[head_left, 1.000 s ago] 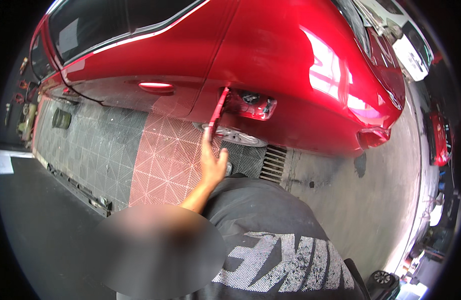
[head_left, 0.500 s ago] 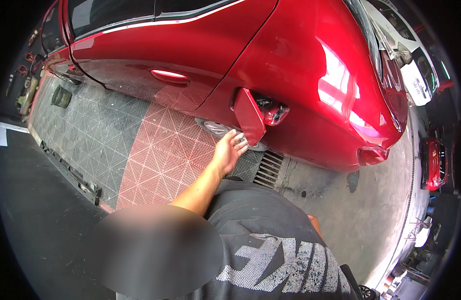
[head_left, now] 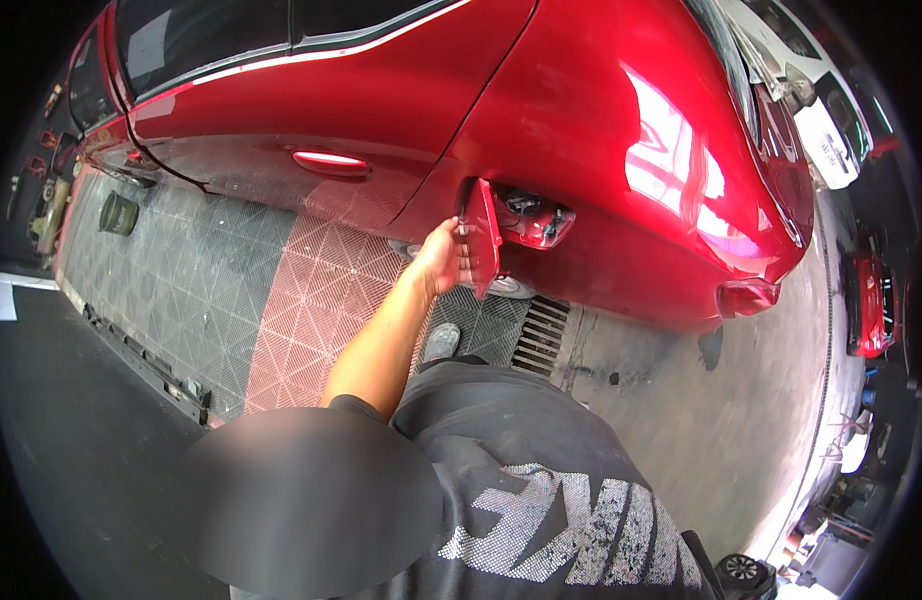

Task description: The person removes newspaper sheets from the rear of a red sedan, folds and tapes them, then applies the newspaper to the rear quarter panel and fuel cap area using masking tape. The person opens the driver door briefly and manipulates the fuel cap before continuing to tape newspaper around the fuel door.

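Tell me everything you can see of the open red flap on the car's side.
The flap is a thin, glossy panel, red like the car; it looks like painted metal or plastic. It stands swung out at the left side of the recessed opening, seen at a steep angle. The left hand's fingers are at its outer face; firm contact is unclear.

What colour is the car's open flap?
The flap is red, showing best in the head view.
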`<action>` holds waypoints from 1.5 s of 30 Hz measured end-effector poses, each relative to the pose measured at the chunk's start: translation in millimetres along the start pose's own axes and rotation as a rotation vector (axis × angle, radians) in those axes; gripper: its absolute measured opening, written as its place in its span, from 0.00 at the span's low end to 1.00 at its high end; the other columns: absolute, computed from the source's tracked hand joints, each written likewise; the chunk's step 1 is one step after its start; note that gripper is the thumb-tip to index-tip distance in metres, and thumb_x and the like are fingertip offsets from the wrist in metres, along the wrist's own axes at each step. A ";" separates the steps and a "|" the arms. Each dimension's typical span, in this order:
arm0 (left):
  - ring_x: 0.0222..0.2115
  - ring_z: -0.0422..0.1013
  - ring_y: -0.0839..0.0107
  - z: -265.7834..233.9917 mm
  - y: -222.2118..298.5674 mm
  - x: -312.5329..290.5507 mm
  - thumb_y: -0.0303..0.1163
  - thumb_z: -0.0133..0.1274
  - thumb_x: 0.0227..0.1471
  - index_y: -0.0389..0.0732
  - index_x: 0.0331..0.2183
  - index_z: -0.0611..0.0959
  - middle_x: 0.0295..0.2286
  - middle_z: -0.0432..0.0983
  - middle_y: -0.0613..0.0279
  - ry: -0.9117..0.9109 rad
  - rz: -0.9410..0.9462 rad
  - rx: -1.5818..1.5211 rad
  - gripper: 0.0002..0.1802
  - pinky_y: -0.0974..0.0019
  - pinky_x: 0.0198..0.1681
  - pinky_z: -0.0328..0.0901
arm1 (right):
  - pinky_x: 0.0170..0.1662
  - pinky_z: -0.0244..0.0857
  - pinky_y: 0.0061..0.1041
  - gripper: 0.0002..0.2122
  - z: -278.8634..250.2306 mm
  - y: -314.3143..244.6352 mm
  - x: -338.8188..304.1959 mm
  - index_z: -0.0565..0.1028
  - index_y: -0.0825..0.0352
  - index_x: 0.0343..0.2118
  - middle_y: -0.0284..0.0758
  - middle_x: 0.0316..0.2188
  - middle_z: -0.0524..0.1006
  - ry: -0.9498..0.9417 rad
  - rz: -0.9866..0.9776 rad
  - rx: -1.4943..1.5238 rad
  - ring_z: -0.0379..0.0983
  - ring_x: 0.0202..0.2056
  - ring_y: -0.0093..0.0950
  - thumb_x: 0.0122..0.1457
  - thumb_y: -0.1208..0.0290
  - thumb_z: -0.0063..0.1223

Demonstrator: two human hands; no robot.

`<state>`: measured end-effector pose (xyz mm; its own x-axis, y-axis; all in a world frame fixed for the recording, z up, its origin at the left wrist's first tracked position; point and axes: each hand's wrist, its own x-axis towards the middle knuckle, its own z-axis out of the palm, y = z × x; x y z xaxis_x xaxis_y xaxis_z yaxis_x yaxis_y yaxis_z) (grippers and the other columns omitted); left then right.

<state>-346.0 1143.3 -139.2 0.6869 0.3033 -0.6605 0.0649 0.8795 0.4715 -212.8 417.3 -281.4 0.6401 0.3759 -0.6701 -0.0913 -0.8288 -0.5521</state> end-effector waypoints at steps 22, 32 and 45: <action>0.45 0.75 0.53 -9.6 37.8 -58.1 0.35 0.60 0.57 0.54 0.78 0.65 0.45 0.77 0.54 0.439 1.008 2.365 0.49 0.48 0.49 0.70 | 0.33 0.71 0.28 0.08 26.1 -30.1 -0.2 0.84 0.69 0.29 0.29 0.23 0.83 0.038 0.013 -0.112 0.74 0.26 0.20 0.63 0.72 0.71; 0.35 0.85 0.49 -38.8 -8.1 -3.9 0.37 0.58 0.57 0.20 0.77 0.44 0.36 0.86 0.43 0.157 0.662 2.342 0.61 0.46 0.49 0.77 | 0.30 0.67 0.27 0.08 27.7 -38.9 -16.9 0.84 0.67 0.27 0.28 0.22 0.82 0.138 0.094 0.180 0.72 0.25 0.18 0.64 0.73 0.72; 0.45 0.80 0.56 -27.2 58.2 -33.4 0.38 0.51 0.71 0.59 0.81 0.57 0.42 0.83 0.54 0.171 0.648 2.871 0.44 0.44 0.51 0.69 | 0.30 0.68 0.30 0.11 98.4 65.1 -6.4 0.83 0.66 0.27 0.26 0.21 0.82 0.093 -0.021 -0.041 0.72 0.24 0.20 0.65 0.67 0.69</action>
<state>-384.9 1194.3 -105.6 0.9256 0.2565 -0.2785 0.1385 -0.9140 -0.3813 -298.0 401.7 -361.9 0.7100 0.3545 -0.6085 -0.0469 -0.8384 -0.5431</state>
